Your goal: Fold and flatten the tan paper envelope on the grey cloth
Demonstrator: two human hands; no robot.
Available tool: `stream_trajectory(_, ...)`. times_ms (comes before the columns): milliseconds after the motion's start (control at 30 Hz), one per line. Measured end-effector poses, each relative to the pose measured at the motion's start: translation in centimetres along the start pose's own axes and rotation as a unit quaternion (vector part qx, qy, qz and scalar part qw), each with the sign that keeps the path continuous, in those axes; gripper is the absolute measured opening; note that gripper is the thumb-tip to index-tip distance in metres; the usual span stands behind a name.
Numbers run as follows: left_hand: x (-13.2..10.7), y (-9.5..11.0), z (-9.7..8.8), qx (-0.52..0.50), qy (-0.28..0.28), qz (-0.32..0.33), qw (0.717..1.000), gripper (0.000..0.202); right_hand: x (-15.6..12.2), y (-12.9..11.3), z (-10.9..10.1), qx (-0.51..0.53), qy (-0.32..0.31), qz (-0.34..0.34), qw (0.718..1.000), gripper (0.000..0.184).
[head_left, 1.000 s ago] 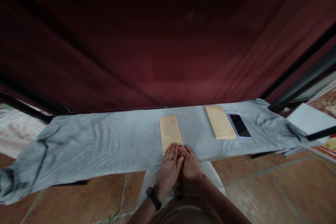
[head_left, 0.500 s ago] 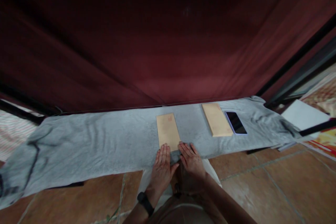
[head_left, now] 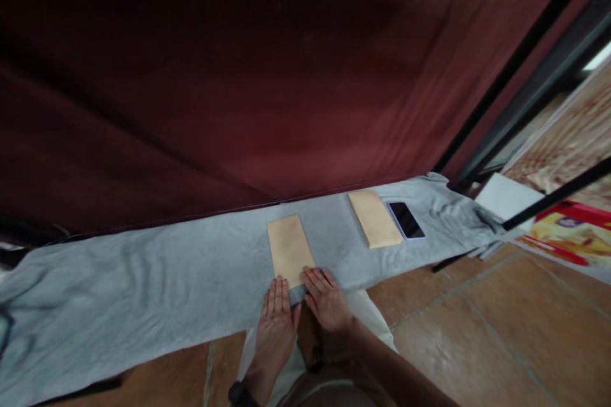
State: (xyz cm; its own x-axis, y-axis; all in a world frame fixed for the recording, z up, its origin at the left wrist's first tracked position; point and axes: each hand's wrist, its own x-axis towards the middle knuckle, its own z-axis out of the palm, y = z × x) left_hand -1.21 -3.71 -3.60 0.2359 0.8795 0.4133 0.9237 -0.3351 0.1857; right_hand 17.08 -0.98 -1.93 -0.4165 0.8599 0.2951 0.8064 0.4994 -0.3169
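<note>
A tan paper envelope (head_left: 290, 248) with a small reddish mark near its far end lies flat on the grey cloth (head_left: 200, 267). My left hand (head_left: 277, 321) rests at its near left corner, fingers stretched out and fingertips on the paper's edge. At the near right corner lies my right hand (head_left: 327, 299), also flat, its fingertips touching the envelope. Neither hand grips anything. To the right, apart from both hands, is a thicker stack of similar tan envelopes (head_left: 375, 219). Beside that stack lies a phone (head_left: 407, 220) with a dark screen and a pale purple edge.
A dark red curtain (head_left: 267, 108) hangs behind the cloth-covered surface. Black metal bars (head_left: 506, 82) stand at the right. Past the cloth's right end are a white flat object (head_left: 508, 197) and a red and yellow printed box (head_left: 573, 232). Tiled floor (head_left: 477, 331) shows below.
The camera view has turned to the right, so everything sits further left and tilted. Both hands stay flat at the envelope's near edge, and the envelope keeps its place on the cloth.
</note>
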Motion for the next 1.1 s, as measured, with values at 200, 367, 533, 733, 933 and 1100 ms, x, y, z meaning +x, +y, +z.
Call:
stream_trajectory(200,1.2,-0.5,-0.1,-0.149,-0.002,-0.111,0.983,0.052,-0.4,0.6,0.1,-0.015,0.001,0.017,1.000,0.054)
stream_trajectory(367,3.9,-0.4,-0.3,-0.279,0.049,-0.244,0.927,0.047,-0.3,0.0,0.0,-0.022,0.006,0.035,0.999,0.053)
stream_trajectory(533,6.2,-0.3,-0.6,-0.399,0.055,-0.350,0.846,0.052,-0.2,-0.4,-0.1,-0.017,0.018,0.042,0.999,0.055)
stream_trajectory(733,8.2,2.6,-2.8,-0.492,0.038,-0.328,0.805,0.056,1.3,-1.1,-0.9,-0.018,0.036,0.090,0.995,0.060)
stream_trajectory(933,8.8,5.3,-3.4,-0.498,-0.021,-0.281,0.820,0.057,3.1,0.1,-2.7,0.204,0.080,0.225,0.949,0.039)
stream_trajectory(1100,7.6,4.8,-1.6,-0.548,-0.051,-0.391,0.738,0.053,2.8,1.6,-2.3,0.548,0.176,0.370,0.729,0.051)
